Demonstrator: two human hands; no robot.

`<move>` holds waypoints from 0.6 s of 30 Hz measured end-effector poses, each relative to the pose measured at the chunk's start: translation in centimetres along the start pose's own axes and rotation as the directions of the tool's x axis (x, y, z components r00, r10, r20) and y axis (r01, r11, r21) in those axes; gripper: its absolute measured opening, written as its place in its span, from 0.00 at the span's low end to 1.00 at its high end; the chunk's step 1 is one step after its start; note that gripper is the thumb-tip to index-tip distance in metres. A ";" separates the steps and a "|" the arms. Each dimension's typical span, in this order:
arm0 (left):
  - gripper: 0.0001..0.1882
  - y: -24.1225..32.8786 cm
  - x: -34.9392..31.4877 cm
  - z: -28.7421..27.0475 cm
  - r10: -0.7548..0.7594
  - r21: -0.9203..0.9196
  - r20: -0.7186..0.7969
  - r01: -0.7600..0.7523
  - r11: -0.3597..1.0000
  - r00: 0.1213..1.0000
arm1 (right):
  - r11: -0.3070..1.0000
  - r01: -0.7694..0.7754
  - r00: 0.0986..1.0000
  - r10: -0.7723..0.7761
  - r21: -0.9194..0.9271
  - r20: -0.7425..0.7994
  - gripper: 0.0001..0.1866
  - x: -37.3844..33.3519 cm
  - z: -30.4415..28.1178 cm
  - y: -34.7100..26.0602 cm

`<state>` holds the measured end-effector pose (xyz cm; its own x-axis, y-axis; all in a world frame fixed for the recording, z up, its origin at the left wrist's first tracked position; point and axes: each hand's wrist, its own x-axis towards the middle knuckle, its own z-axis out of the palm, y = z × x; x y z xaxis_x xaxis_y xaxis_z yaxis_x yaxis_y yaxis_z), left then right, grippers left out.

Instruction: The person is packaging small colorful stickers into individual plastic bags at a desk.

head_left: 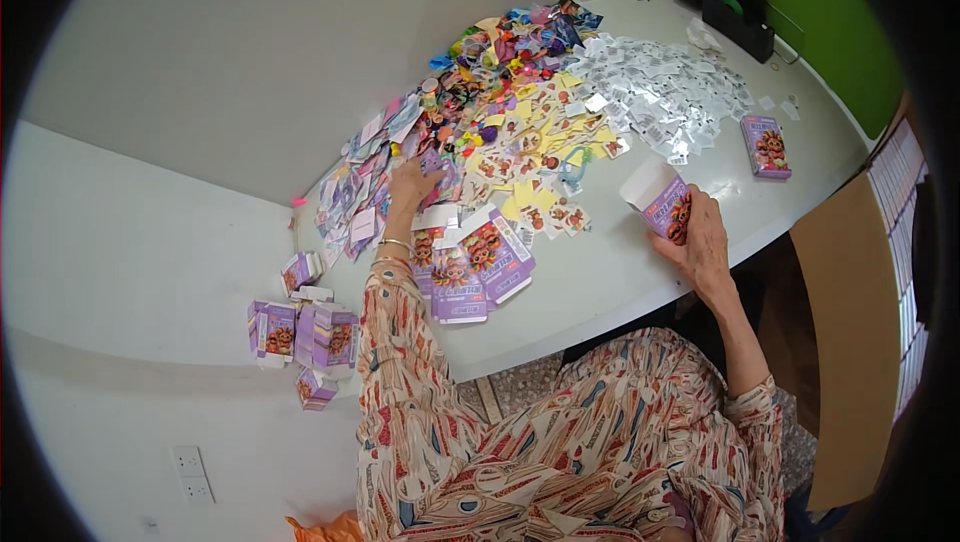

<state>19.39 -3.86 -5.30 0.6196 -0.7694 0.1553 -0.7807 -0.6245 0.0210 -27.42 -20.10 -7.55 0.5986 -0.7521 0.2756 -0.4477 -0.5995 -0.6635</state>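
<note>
My right hand grips a purple box with cartoon figures on its front. Its white top flap stands up, and the box is tilted over the table. My left hand reaches into the near edge of a heap of small items, thumb apart from the fingers. A small purple packet lies at its fingertips; whether the hand touches it is unclear. Glossy pastel packets spread left of this hand. Flattened purple boxes overlap on the table just nearer than it.
Colourful trinkets, yellow-and-white cards and clear-white packets cover the table's far part. A closed purple box stands right. More purple boxes gather at the left edge. A black tape dispenser sits far right; a cardboard carton stands beside the table.
</note>
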 end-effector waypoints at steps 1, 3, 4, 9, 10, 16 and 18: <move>0.28 -0.3 0.4 0.7 0.040 -0.089 0.019 -0.038 0.995 0.999 | 1.000 -0.009 1.000 0.009 -0.009 0.004 0.43 0.0 -0.1 0.0; 0.22 0.3 0.8 1.6 0.116 -0.170 -0.153 -0.142 0.975 0.981 | 0.999 -0.028 1.000 0.029 -0.018 0.011 0.43 0.0 -0.3 -0.2; 0.21 0.8 1.3 1.3 0.127 -0.113 -0.095 -0.138 0.984 0.987 | 0.999 -0.045 0.999 0.045 -0.019 0.024 0.43 -0.1 -0.4 -0.2; 0.17 1.0 2.2 -0.1 0.075 -0.071 -0.320 -0.103 0.992 0.945 | 1.000 -0.011 1.000 0.011 0.005 -0.010 0.41 0.1 -0.3 -0.6; 0.17 1.9 2.0 -1.0 0.088 -0.081 -0.313 -0.119 0.990 0.946 | 1.000 0.011 1.000 -0.011 0.022 -0.016 0.41 0.0 -0.3 -0.4; 0.11 15.4 -1.5 -7.2 0.016 -0.839 -0.349 -0.320 0.441 0.937 | 1.000 0.016 0.997 -0.016 -0.002 -0.078 0.40 -0.3 1.1 -1.2; 0.18 21.2 -4.8 -9.8 0.055 -0.919 -0.332 -0.336 0.208 0.942 | 1.000 0.012 0.996 -0.011 0.010 -0.093 0.41 -0.4 1.2 -1.5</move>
<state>-0.97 -12.06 4.11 0.5139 -0.7144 0.4750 -0.4447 0.2517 0.8596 -26.24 -18.60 -7.48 0.5389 -0.7677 0.3468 -0.4333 -0.6057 -0.6674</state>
